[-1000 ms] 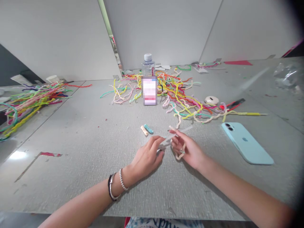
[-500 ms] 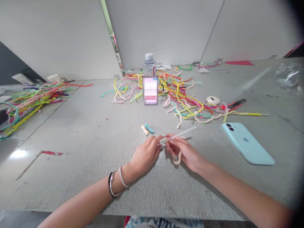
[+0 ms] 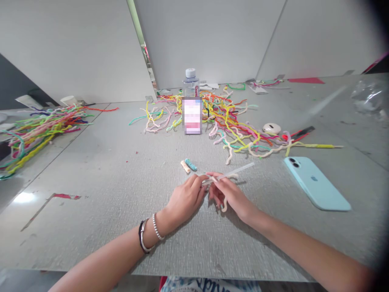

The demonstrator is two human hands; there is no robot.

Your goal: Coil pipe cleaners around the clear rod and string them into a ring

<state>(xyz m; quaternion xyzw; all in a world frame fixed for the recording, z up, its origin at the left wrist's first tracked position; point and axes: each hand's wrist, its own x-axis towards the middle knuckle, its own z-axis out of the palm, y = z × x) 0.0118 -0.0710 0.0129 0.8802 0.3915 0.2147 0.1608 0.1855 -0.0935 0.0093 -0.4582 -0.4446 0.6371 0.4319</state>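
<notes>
A slim, straight, translucent plastic strip [image 3: 240, 170] spans both hands above the grey, streak-textured tabletop [image 3: 106, 227]; its free end points away to the right. The left hand [image 3: 186, 198], fingers bent, grips the strip's opposite end. The right hand [image 3: 232, 196], partly closed, pinches the strip and a cream, fuzzy, flexible strand [image 3: 225, 205]; one strand end hangs below, hooked. Two small ridged rolls, cream [image 3: 185, 166] and turquoise [image 3: 191, 164], lie beyond, side by side. Multicoloured fuzzy strands [image 3: 232, 121] lie tangled before smooth, pale panels [image 3: 206, 40].
</notes>
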